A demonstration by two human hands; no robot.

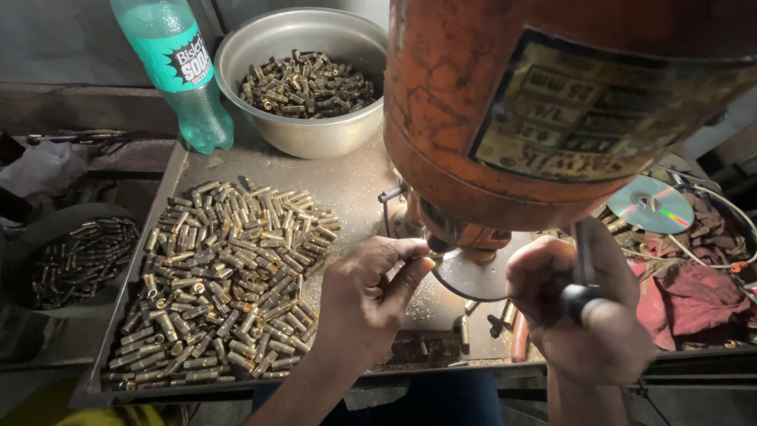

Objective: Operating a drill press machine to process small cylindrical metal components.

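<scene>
Left hand [371, 288] pinches small brass piece [432, 256] at fingertips, right under orange machine head [505, 118], over round metal table [473, 278]. Right hand [579, 312] wraps black lever handle [585, 272], fist closed. Piece likely light, rigid, slick; grip its sides, fingers low. Loose brass pile [229, 284] fills tray to your left; steel bowl [303, 79] behind holds more.

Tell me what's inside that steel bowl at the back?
The steel bowl holds a heap of small brass tubes, like those spread on the tray. The bowl's bottom is covered, and the orange machine hides its right edge.
</scene>
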